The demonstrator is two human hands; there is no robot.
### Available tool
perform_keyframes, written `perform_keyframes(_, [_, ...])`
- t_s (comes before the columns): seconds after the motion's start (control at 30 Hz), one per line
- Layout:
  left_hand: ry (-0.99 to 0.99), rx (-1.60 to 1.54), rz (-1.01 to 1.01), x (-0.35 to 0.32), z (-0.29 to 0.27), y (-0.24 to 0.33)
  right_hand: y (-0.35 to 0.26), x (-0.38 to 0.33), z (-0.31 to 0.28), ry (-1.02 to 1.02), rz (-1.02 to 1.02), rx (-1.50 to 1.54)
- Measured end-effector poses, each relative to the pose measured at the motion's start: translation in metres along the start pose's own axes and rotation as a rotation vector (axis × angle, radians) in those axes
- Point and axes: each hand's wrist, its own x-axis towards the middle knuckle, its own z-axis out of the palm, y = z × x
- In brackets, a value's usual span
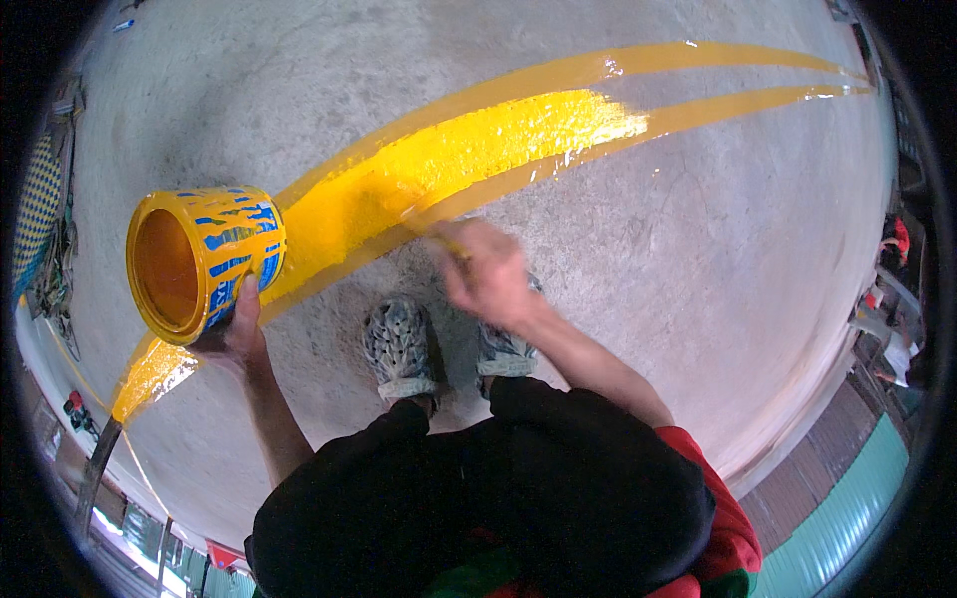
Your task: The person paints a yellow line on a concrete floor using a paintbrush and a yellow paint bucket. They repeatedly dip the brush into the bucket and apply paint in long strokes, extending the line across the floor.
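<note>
My left hand (236, 334) grips a paint can (239, 234) from its lower side. The can is tipped with its mouth to the left; yellow drips streak its blue and white label, and paint coats the inside. My right hand (488, 267) is closed around a paintbrush (417, 213), both smeared by motion. The brush's head is over a wet yellow stripe (459, 145) on the floor, and I cannot make out its bristles clearly. Darker yellow tape strips (538, 75) run along both edges of the stripe, which reaches from beneath the can toward the upper right.
Grey concrete floor (638, 259) lies around the stripe. My feet, in patterned clogs (397, 347), stand just below its near edge. A checked yellow-and-blue sack (38, 204) is at the far left. Corrugated green sheeting (842, 513) shows at the lower right.
</note>
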Motion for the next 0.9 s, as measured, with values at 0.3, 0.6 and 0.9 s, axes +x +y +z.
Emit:
perform_keyframes(0.3, [0.025, 0.054, -0.031, -0.001, -0.008, -0.009, 0.142, 0.024, -0.163, 0.498, 0.241, -0.481])
perform_keyframes(0.6, [0.010, 0.098, -0.041, -0.004, -0.002, -0.003, 0.048, 0.038, -0.038, 0.117, -0.147, -0.391])
perform_keyframes(0.9, [0.061, 0.213, 0.005, 0.002, -0.015, -0.008, 0.111, 0.045, -0.138, 0.422, 0.551, -0.134])
